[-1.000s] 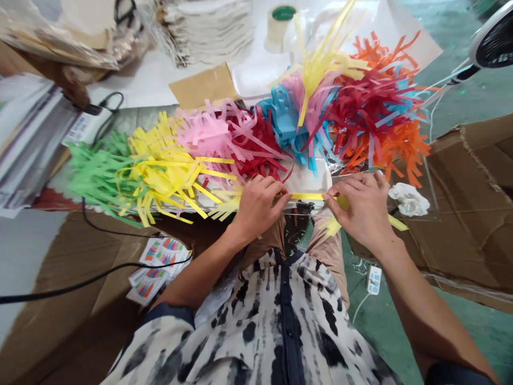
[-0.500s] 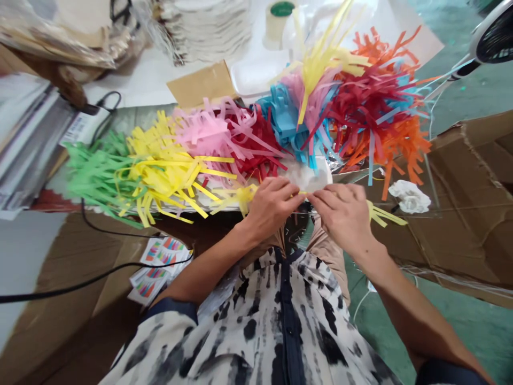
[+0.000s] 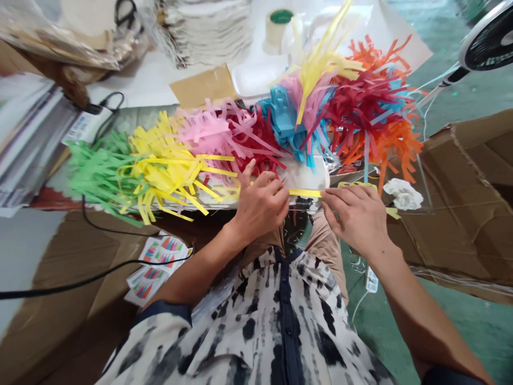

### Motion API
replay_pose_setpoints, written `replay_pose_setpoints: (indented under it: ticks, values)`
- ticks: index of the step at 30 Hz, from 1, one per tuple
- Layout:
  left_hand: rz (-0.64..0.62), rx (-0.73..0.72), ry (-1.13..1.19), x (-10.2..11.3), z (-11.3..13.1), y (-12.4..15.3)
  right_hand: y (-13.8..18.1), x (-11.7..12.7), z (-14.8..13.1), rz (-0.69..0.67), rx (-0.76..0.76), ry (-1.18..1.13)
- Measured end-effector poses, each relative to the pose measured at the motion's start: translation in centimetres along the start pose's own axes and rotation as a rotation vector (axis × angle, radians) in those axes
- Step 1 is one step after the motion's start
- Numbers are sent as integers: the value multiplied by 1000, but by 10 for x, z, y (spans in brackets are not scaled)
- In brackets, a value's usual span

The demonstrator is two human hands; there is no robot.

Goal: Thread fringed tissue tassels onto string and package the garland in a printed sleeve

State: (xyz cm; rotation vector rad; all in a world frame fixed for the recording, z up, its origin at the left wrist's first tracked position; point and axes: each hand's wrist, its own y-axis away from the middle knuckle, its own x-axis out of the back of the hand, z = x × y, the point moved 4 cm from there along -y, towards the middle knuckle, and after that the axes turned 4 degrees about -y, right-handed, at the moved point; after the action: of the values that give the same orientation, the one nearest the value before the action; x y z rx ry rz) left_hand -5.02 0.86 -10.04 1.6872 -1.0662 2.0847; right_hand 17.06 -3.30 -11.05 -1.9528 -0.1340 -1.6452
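A length of yellow tissue paper tassel (image 3: 305, 192) lies flat and narrow across the table edge between my two hands, its fringed ends showing beyond them. My left hand (image 3: 262, 200) grips its left part with bent fingers, the index finger lifted. On the right part, my right hand (image 3: 355, 214) has its fingertips closed down on the paper, thumb below. Just beyond sits a row of fringed tissue bundles: green (image 3: 100, 171), yellow (image 3: 164, 166), pink (image 3: 212, 131), dark red (image 3: 264, 144) and blue (image 3: 286, 120).
More tassels, red (image 3: 356, 101) and orange (image 3: 401, 141), heap at the right. A crumpled white paper (image 3: 403, 193) lies near the right edge. A fan (image 3: 487, 43) stands far right, cardboard (image 3: 473, 214) below it. Papers (image 3: 32, 139) are stacked left; a black cable (image 3: 92, 278) hangs below.
My hands have moved apart from nearly touching, exposing a longer, flatter stretch of yellow paper. My left index finger has lifted, and the right fingers have straightened.
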Motion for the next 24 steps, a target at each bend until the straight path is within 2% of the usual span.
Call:
replay_pose_setpoints:
  ticks: [3,6,10,17,21,24]
  values:
    - [-36,8,-11,-5,0,-13,-12,1,-3,-32,-39,20]
    - [-53,-28,-23,-10,-4,-19,-21,-1,-4,-19,-17,10]
    - [-44,-64,-41,-11,-9,-19,-26,-9,-5,-44,34,17]
    - [-3,-118,-24,-21,2,-17,-27,-16,-7,-58,-7,-5]
    - [-36,-23,-20,-26,-3,-15,-23,-18,3,-25,-97,-11]
    - [-69,49,36,-22,-13,-12,-22,-18,13,-52,-152,-55]
